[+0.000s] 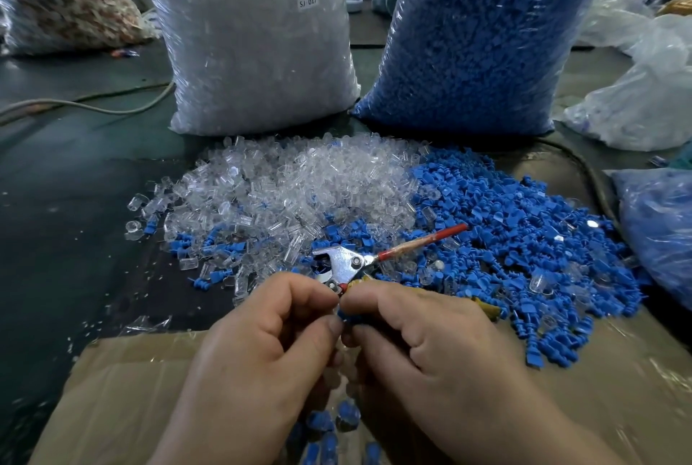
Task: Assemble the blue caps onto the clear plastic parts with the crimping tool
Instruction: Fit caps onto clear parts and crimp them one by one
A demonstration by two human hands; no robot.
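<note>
The person's left hand (262, 344) and right hand (430, 344) meet fingertip to fingertip over the near edge of the tabletop (75, 183). Both have curled fingers, and together they pinch one small blue cap (344, 316) between thumbs and forefingers. Whether a clear piece is already on it cannot be told.

The crimping tool (346, 263) lies just beyond the knuckles, its silver head touching the loose parts. Its red handle points up and to the right across the pile. Its yellow handle runs under the right hand's fingers and sticks out on the far side. Whether that hand grips it cannot be told.

Loose clear plastic parts (299, 183) are heaped at centre left and loose blue caps (524, 240) at centre right, mingling where they meet. Behind them stand a tall bag of clear pieces (254, 34), labelled "SJ 017", and a tall bag of blue pieces (479, 34).

Below the hands is an open cardboard box (131, 389) holding blue-and-clear pieces (329, 423), blurred. A pale cable (93, 105) trails at far left
</note>
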